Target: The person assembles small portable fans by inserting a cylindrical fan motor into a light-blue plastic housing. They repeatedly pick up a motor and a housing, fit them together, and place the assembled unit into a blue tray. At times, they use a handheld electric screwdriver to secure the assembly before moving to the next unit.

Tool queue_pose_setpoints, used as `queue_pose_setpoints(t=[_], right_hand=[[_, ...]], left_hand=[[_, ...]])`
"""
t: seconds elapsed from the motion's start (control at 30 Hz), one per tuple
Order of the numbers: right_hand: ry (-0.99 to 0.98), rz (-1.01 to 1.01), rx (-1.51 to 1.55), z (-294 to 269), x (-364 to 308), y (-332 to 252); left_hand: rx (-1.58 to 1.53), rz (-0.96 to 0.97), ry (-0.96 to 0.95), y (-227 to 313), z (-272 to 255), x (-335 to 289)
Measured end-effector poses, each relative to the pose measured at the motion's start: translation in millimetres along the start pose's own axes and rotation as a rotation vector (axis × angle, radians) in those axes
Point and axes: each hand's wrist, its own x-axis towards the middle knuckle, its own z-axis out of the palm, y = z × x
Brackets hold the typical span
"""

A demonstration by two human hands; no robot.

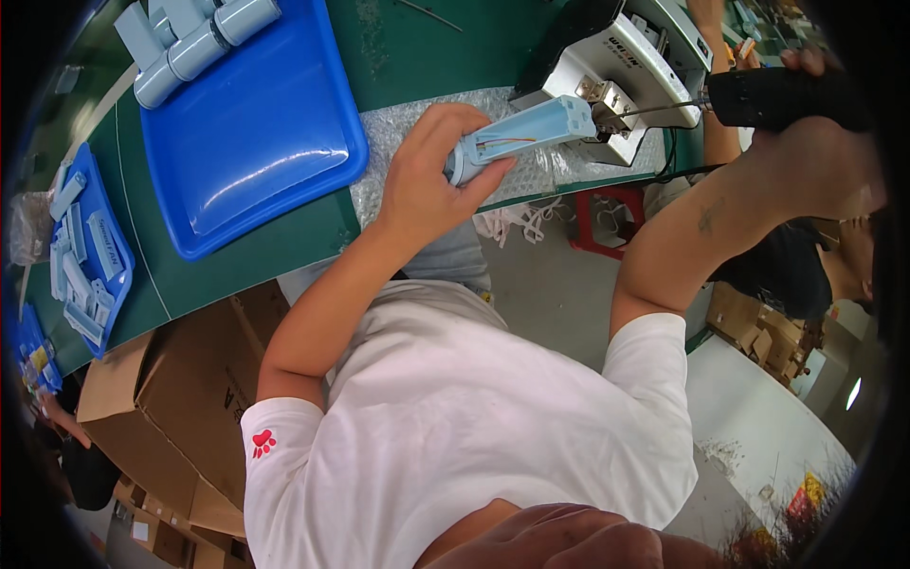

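Observation:
My left hand (pixel 425 175) is closed around the rounded end of a light blue plastic housing (pixel 531 131), which has an open channel with a thin orange-red wire inside. The housing's far end points right, toward a white and black screw feeder (pixel 607 71). In my raised right hand (pixel 827 156) is a black electric screwdriver (pixel 773 98), held level. Its long thin bit reaches left to the small metal block (pixel 611 102) on the feeder's front, close to the housing's end. Whether the tip touches the block or the housing I cannot tell.
Bubble wrap (pixel 379 171) lies under the feeder on the green table. A large blue tray (pixel 237 204) carries light blue tubular parts (pixel 190 59); a smaller blue tray (pixel 118 294) holds several pieces. Cardboard boxes (pixel 190 398) and a red stool (pixel 607 213) stand below. Other people are at both sides.

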Motion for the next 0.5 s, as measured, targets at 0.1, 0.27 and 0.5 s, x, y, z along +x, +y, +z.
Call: queue_pose_setpoints(t=[0.1, 0.27, 0.5], right_hand=[[0.031, -0.085, -0.072, 7, -7, 7], [0.012, -0.063, 0.070, 25, -24, -15], [0.051, -0.128, 0.033, 34, -27, -24]], left_hand=[[0.010, 0.003, 0.001, 0, -1, 0], [-0.002, 0.012, 0.013, -2, 0, -1], [-0.003, 0.005, 0.023, -1, 2, -2]])
